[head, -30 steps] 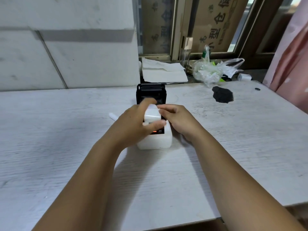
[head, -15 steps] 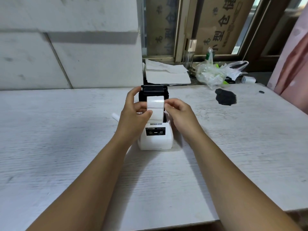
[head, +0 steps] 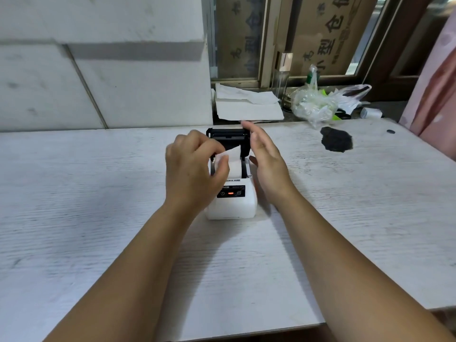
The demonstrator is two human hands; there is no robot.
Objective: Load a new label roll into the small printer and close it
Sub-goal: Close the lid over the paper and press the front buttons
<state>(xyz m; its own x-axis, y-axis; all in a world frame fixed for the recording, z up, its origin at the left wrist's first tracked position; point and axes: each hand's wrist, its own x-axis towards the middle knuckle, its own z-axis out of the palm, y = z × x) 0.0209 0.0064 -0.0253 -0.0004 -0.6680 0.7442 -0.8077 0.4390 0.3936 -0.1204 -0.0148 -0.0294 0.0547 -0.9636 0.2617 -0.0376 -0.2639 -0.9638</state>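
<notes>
A small white printer [head: 232, 206] stands mid-table with its black lid [head: 228, 135] swung open toward the back. A red light glows on its dark front panel. The white label roll [head: 234, 164] sits in the printer's bay, its loose paper end lifted. My left hand [head: 195, 171] pinches that paper end between thumb and fingers. My right hand [head: 264, 154] hovers beside the printer's right side, fingers apart and stretched toward the lid, holding nothing.
The white wood-grain table [head: 98, 193] has a dark patch [head: 336, 143] at the back right. On the sill behind lie folded white papers [head: 246, 107], a crumpled plastic bag [head: 318, 104] and a small white roll [head: 371, 113]. A pink curtain [head: 436, 90] hangs at right.
The roll went from held above the printer down into the bay. My right hand let go and opened beside the lid; my left hand now pinches the paper end.
</notes>
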